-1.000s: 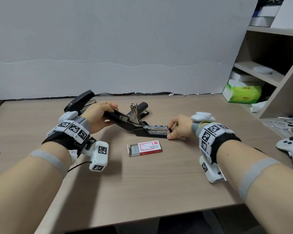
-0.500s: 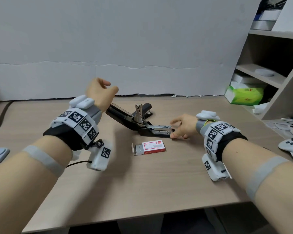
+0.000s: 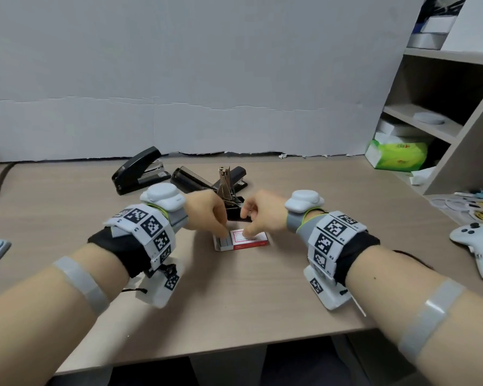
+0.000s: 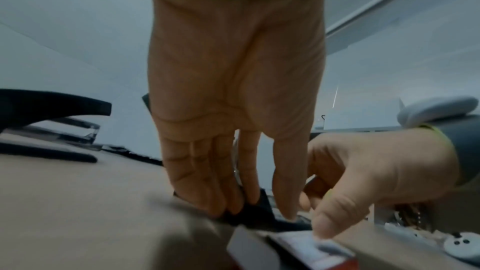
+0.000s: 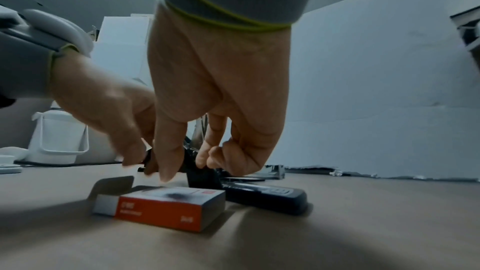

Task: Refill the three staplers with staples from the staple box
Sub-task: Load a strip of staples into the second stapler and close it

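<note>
The staple box, red and white with its grey inner tray pulled out to the left, lies flat on the table in front of the person, just nearer than the opened stapler. In the right wrist view the box's end flap stands up at its open end.

The left hand reaches down to the open tray end, palm toward the table, its fingers extended and close together; in the left wrist view the fingertips come down at the black base of the opened stapler just behind the box, the thumb held a little apart from them. Whether they pinch any staples cannot be told, as motion blur smears the tips.

The right hand hovers over the lid of the box, thumb and forefinger pointing down with the thumb tip touching or nearly touching the lid, the other fingers curled into the palm. It holds nothing that can be seen. Both wrists are arched, forearms coming in from either side.

Behind the hands the opened stapler has its black top swung back to the left and its metal magazine standing upright. A second stapler, closed, sits to its left near the wall.
</note>
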### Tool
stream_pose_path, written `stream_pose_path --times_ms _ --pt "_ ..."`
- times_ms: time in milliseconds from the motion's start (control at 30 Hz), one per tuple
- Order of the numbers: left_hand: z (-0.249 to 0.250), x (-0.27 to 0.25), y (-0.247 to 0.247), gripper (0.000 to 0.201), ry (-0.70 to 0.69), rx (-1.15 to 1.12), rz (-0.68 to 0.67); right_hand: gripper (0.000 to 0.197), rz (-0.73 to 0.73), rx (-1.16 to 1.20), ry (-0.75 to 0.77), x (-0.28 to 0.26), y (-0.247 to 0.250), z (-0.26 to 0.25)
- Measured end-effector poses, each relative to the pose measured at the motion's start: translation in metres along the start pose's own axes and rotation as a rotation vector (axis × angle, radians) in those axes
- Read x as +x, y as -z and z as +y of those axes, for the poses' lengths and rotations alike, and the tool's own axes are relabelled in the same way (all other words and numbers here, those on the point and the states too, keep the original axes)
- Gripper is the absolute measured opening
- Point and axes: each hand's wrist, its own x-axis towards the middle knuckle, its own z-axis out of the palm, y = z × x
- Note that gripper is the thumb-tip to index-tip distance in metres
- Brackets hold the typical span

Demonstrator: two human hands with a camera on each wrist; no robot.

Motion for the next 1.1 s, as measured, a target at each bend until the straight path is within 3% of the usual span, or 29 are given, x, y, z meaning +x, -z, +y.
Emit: stream_pose_path --times_ms 100,367,700,1100 --pt "-0.004 -0.001 -0.012 0.042 -0.001 0.028 -0.042 0.046 -0.052 -0.048 0.016 0.005 -0.006 -0.005" --pt "-0.013 0.002 -0.016 0.032 -0.051 -0.227 -0.122 0.048 -0.18 -0.121 0.018 0.003 -0.011 -0.01" --pt "-0.025 0.003 -0.018 0.022 -0.067 -0.379 0.103 0.043 -0.107 -0.003 0.019 0.001 -0.009 -0.004" --pt "-0.001 -0.003 -0.012 0.019 -0.024 -0.217 0.241 0.039 -0.044 0.012 -0.036 -0.003 -0.004 -0.005"
